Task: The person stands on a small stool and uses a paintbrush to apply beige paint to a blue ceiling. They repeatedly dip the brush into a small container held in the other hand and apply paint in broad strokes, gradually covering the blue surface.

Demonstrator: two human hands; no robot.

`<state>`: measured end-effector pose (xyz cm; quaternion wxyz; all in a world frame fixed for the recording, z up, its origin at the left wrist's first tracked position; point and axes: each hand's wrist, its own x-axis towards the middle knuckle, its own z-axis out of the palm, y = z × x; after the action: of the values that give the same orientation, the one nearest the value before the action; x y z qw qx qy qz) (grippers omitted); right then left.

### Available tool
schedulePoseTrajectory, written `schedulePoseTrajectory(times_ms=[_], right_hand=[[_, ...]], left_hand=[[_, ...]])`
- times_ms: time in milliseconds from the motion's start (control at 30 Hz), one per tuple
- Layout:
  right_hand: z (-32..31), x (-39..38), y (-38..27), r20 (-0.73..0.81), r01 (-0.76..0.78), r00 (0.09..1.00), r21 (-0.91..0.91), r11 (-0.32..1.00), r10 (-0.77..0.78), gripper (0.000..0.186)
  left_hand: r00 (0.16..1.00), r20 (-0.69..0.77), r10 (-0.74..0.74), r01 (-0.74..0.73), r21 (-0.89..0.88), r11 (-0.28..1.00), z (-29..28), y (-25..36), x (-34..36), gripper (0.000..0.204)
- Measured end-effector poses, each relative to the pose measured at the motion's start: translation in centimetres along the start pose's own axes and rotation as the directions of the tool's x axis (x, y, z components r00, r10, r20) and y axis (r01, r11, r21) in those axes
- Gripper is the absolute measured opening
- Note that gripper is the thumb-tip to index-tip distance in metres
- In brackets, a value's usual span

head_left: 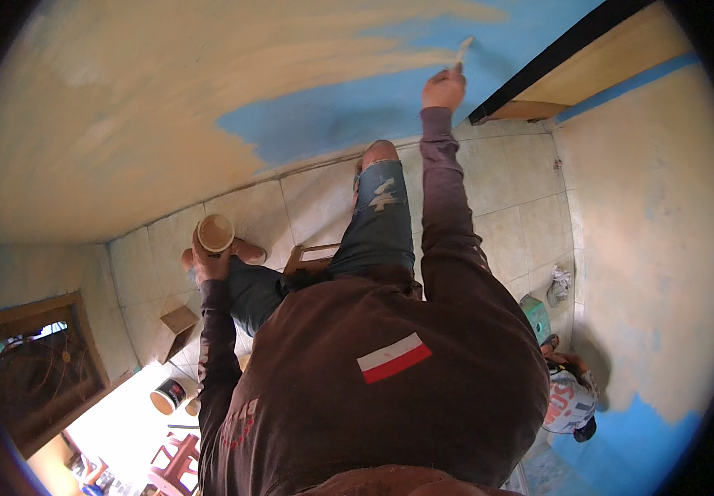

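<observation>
In my right hand (444,89) is a paintbrush (463,51), gripped by its handle with the arm stretched far forward. Its bristles meet the wall near the dark edge at the right. Around the brush the wall carries blue paint (324,122), with tan paint (150,107) streaked over and beside it. My left hand (210,266) is closed round a small round tub (215,234) held out at the left, above the tiles. Tan paint shows inside the tub. My knees are bent, and part of a wooden seat (311,259) shows between my legs.
A black-edged panel (530,66) juts out at the right. Another person (570,397) is low at the right, by a green box (534,316) and a crumpled bundle (559,283). An open box (176,326), a paint bucket (168,396) and a reddish stool (176,465) stand at the left.
</observation>
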<state>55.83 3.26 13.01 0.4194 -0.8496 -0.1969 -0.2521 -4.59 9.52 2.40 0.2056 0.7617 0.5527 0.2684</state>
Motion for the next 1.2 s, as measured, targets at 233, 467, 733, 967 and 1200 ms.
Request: schedulePoseTrajectory(times_ms=[233, 467, 733, 967, 1200], right_hand=[[0.5, -8.9, -10.8, 0.006, 0.122, 0.992, 0.258, 0.958, -0.128, 0.043], [-2.4, -13.9, -14.0, 0.240, 0.124, 0.943, 0.387, 0.913, -0.230, 0.043], [-4.9, -7.6, -7.4, 0.500, -0.340, 0.866, 0.598, 0.725, -0.006, 0.032], [-2.7, 3.2, -2.6, 0.682, -0.274, 0.712, 0.486, 0.830, -0.165, 0.032], [-0.4, 9.7, -0.1, 0.879, -0.577, 0.455, 0.412, 0.705, -0.142, 0.023]], left_hand=[[0.999, -0.011, 0.048, -0.048, 0.019, 0.999, -0.2, -0.5, 0.0, 0.091], [0.999, -0.005, 0.038, -0.038, -0.004, 0.999, -0.1, -0.8, -0.2, 0.092], [1.000, -0.008, -0.012, 0.012, 0.059, 0.998, -0.3, -0.5, -0.5, 0.093], [1.000, 0.018, -0.024, 0.024, -0.007, 1.000, -0.3, -0.2, -0.1, 0.094], [1.000, 0.014, 0.003, -0.003, 0.009, 1.000, -0.7, 0.4, 0.0, 0.093]])
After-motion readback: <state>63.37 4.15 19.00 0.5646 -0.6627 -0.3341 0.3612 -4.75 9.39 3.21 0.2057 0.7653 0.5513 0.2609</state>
